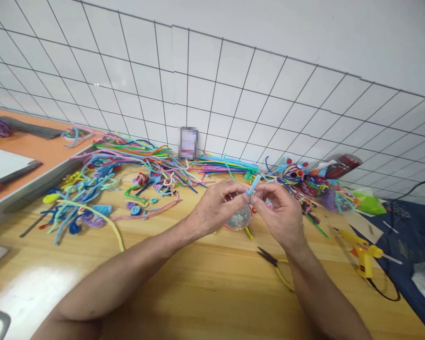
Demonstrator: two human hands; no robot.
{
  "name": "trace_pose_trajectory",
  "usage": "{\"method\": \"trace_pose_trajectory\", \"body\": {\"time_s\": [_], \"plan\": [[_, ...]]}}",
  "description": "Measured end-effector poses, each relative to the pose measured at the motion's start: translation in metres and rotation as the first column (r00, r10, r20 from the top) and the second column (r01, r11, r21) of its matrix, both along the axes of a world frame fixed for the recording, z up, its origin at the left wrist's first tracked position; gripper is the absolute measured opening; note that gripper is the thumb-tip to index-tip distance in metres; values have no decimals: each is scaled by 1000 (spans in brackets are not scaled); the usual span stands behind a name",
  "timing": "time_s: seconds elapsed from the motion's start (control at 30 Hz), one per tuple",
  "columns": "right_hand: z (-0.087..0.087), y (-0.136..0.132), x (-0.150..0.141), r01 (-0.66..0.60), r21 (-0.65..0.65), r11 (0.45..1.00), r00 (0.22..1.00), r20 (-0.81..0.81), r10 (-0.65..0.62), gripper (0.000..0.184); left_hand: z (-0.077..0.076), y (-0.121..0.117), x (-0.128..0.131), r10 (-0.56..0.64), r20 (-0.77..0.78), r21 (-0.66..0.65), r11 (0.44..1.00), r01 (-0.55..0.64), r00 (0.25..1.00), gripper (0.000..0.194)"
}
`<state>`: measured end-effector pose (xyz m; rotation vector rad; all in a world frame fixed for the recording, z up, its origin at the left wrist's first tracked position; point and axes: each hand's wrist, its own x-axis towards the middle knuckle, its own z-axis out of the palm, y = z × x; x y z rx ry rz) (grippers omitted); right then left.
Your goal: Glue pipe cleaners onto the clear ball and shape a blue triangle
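Observation:
Both my hands meet over the middle of the wooden table, fingers closed on a light blue pipe cleaner (255, 183). My left hand (221, 203) pinches it from one side, thumb and forefinger pressed together. From the other side my right hand (281, 210) grips it, and a short end sticks up between the fingertips. Below and behind the hands sits a clear round container (239, 218), partly covered by my left hand. A pair of pliers with yellow handles (276, 264) lies close to my right wrist.
Loose pipe cleaners (102, 184) and coiled pieces are spread over the left side. Long pipe cleaners (230, 166) lie along the tiled wall, where a phone (189, 143) leans. On the right are a yellow glue gun (365, 255) with a cord and colourful pipe-cleaner figures (295, 174).

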<state>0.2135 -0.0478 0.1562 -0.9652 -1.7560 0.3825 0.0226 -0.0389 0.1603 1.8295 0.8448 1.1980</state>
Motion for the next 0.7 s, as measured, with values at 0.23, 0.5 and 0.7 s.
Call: {"method": "trace_pose_trajectory", "body": {"time_s": [0.23,0.5,0.7], "plan": [[0,0,-1,16,-37,999,999,-35,-18,16,-4,3,-1,-90,75,-92,991,97,993,28],[5,0,2,-65,-159,985,990,-138,43,16,-5,5,1,-121,168,-137,980,144,978,22],[5,2,3,-40,-189,981,978,-208,0,12,-2,2,3,-100,55,-81,991,104,993,23]]}}
